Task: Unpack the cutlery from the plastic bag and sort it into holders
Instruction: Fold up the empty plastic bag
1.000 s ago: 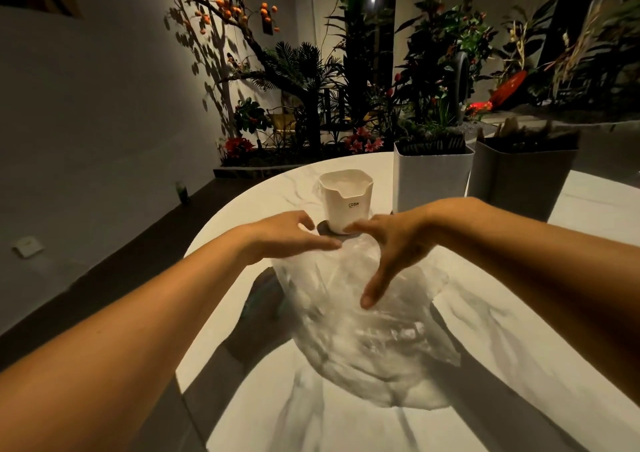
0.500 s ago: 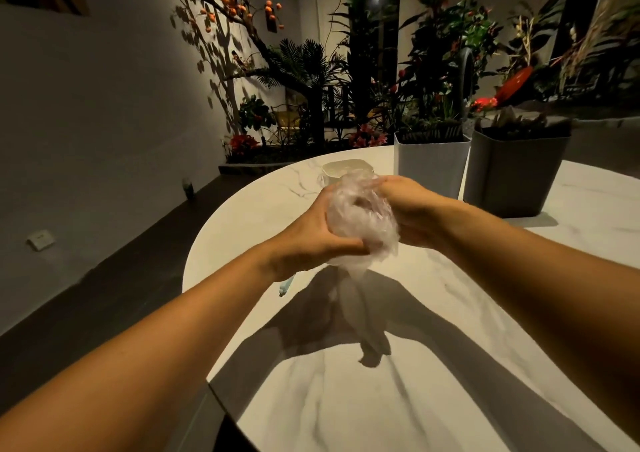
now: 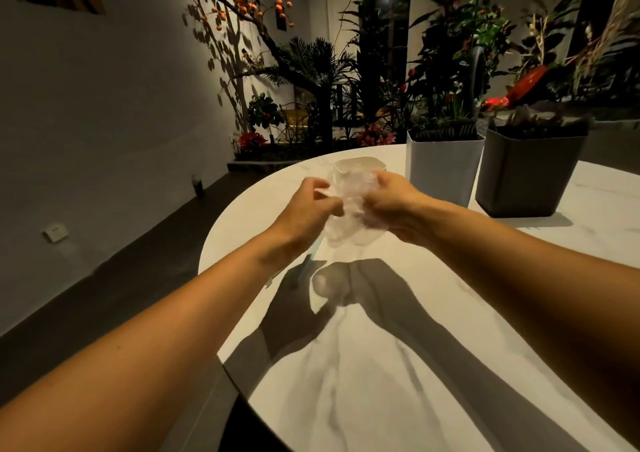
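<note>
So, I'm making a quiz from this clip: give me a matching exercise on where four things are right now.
Things:
1. plastic bag
2. white holder
3. light grey planter
4. dark grey planter

Places:
A. farthest right on the table
B. bunched between both hands
C. just behind the hands
D. between holder and dark planter

Pairs: 1-B, 2-C, 3-D, 4-A

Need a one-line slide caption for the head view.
Both hands, left hand and right hand, grip a crumpled plastic bag above the marble table, before a white holder.
</note>
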Tool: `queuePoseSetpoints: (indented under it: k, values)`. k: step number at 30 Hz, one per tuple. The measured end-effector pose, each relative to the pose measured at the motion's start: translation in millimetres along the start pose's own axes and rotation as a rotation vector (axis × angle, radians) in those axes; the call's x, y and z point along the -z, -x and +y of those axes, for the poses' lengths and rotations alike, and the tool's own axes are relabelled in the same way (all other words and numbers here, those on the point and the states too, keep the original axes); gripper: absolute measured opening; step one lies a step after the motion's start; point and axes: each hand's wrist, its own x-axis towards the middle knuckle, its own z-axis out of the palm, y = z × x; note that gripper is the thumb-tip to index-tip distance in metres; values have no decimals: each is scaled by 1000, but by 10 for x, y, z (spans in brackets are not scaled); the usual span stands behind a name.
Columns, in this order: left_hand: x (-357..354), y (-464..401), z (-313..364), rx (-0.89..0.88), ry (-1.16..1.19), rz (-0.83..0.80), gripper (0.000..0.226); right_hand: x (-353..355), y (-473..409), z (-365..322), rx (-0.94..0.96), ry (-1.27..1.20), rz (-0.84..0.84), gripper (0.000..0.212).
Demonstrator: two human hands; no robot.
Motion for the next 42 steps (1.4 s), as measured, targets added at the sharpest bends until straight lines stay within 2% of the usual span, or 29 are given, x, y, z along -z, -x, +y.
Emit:
queuePoseSetpoints:
  k: [2,4,6,9,13,17,19,21,24,26,28,31,36,42]
  values:
    - [109,-66,-193,141,-382,66,37,45,-60,76,-8,140,91,40]
    - [145,-51,-374,302,-796,46,62,33,-68,155,-40,228,113,44]
    - [122,-14,-504,365,-920,-3,71,-15,-67,224,-59,276,96,45]
    - [79,-20,-599,332,-928,-19,47,-58,-73,303,-93,263,29,37]
    - [43,-49,-561,291,-723,73,21,-117,-79,374,-141,214,-42,43]
    - [-90,-60,-392,89,-376,144,19,-135,-121,359,-199,-1,-34,39]
    - [-185,-38,-261,-26,-306,125,17,-118,-118,306,-194,-78,-50,46]
    - [-270,-37,-141,-111,-303,104,16,-60,-75,260,-160,-31,-49,48]
    - [-398,-94,20,-197,-249,52,19,137,2,211,-150,46,47,39]
    - [-557,-178,125,-244,-241,17,30,346,81,189,-163,56,124,33]
    - [-730,-273,212,-238,-233,23,44,568,163,166,-183,52,177,38]
    - [-999,-335,406,-183,-133,-106,56,934,356,189,-197,57,292,39]
    - [-1584,-231,829,-193,54,-331,33,1569,805,254,-283,67,422,35]
    - [-2507,202,1352,-230,80,-512,35,2389,1605,502,-352,112,603,38]
